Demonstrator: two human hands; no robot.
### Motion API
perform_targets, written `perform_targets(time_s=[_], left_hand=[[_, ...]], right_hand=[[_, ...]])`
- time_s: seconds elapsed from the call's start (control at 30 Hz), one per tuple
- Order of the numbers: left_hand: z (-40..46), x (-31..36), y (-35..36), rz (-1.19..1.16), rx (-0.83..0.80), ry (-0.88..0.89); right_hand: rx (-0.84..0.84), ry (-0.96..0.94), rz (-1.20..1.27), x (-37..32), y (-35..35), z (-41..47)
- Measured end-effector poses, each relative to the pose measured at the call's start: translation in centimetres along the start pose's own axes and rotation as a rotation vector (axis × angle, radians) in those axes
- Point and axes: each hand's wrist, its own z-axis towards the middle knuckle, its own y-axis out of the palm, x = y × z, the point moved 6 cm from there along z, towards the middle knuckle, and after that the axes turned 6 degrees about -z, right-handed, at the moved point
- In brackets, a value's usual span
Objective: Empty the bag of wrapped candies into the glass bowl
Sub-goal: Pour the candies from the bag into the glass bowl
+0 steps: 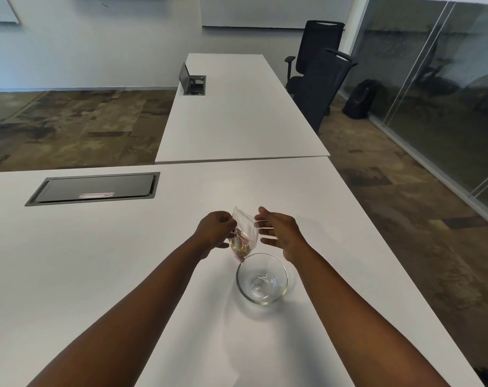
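Observation:
A clear plastic bag (pixel 245 229) with colourful wrapped candies (pixel 241 247) at its bottom hangs just beyond the glass bowl (pixel 262 279), its lower end close to the bowl's far rim. My left hand (pixel 216 231) pinches the bag's left side near the top. My right hand (pixel 280 233) has fingers spread, with thumb and forefinger touching the bag's upper right edge. The bowl stands on the white table (pixel 125 275) and holds nothing.
A closed dark cable hatch (pixel 93 188) is set in the table at the far left. A second white table (pixel 237 113) with an open hatch (pixel 194 85) adjoins beyond. Two black office chairs (pixel 318 76) and a glass wall (pixel 432 93) stand at right.

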Motion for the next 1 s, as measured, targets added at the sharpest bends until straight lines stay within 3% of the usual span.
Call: perform_targets(time_s=[0.13,0.23,0.4,0.77,1.0], left_hand=[[-0.3,1.0,0.5,-0.143,-0.041,0.023],[-0.7,2.0,1.0,-0.228,-0.118,0.062],[-1.2,2.6,2.2,-0.271,-0.244,0.102],[-1.0,-0.1,2.7,-0.069,-0.373,0.046],[-0.4,-2.3,2.0,-0.067,-0.308,-0.050]], right_hand=[[-0.046,0.144,0.071,2.7,-0.8,0.5],[-0.197,0.245,0.157,4.5,-0.1,0.2],[-0.354,0.248,0.348,5.4,0.4,-0.1],[-0.205,0.096,0.323,5.4,-2.7,0.4],[-0.103,0.025,0.170,5.4,-3.8,0.5]])
